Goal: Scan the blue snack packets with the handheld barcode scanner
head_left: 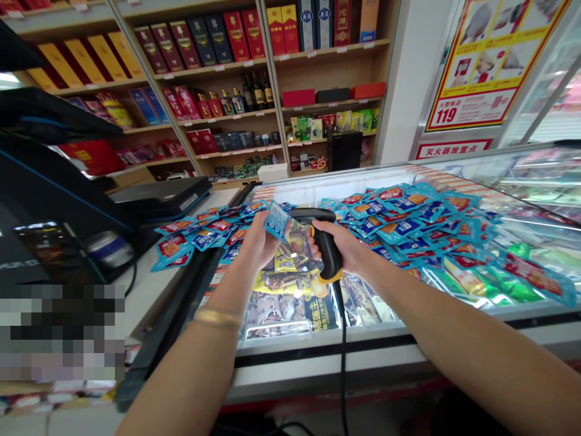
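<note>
My left hand (259,243) is closed on a small blue snack packet (276,221), its printed side tilted up. In my right hand (338,245) is a black and yellow barcode scanner (329,249), fingers wrapped round its handle. The scanner's head points left toward the packet, a short gap away. A black cable (343,351) runs from the handle down past the counter's front edge. To the right lies a large heap of blue snack packets (399,224); a smaller group of like packets (218,227) lies on the left. Both rest on the glass counter (303,192).
Yellow and brown snack bags (285,284) show through the glass. On the left stand a dark monitor (36,169), a phone (54,248) and a flat black device (163,197). Shelves of boxed bottles (218,39) line the back wall. A fire-safety poster (494,60) hangs at right.
</note>
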A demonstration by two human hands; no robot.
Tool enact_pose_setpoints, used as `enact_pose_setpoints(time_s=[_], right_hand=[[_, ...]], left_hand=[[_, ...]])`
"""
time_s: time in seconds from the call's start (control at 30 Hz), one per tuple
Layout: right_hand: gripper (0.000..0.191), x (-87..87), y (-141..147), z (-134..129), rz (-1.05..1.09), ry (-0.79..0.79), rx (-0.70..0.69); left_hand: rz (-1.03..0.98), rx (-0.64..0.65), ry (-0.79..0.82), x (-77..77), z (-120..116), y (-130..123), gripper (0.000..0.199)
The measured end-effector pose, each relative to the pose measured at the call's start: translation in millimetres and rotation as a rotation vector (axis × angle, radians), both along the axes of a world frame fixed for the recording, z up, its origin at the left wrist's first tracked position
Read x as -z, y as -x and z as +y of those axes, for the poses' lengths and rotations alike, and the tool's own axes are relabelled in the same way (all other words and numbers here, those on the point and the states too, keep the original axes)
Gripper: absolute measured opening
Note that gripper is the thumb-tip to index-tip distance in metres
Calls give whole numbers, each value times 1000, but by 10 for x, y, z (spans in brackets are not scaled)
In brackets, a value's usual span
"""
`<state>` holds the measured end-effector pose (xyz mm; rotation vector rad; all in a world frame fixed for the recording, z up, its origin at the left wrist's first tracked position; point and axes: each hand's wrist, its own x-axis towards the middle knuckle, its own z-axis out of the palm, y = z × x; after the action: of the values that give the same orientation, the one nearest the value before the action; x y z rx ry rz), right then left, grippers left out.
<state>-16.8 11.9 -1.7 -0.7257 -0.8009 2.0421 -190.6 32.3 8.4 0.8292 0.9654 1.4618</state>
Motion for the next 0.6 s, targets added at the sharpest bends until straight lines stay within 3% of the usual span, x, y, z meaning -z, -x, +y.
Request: enact_pose_setpoints(time_s=[0.1, 0.6], right_hand=[[22, -7, -4, -4, 6, -15, -2], [22, 2, 8, 5, 14, -30, -15]], left_hand=[[-115, 82, 62, 16, -14, 13, 21], [-82, 42, 149, 71, -18, -34, 14]])
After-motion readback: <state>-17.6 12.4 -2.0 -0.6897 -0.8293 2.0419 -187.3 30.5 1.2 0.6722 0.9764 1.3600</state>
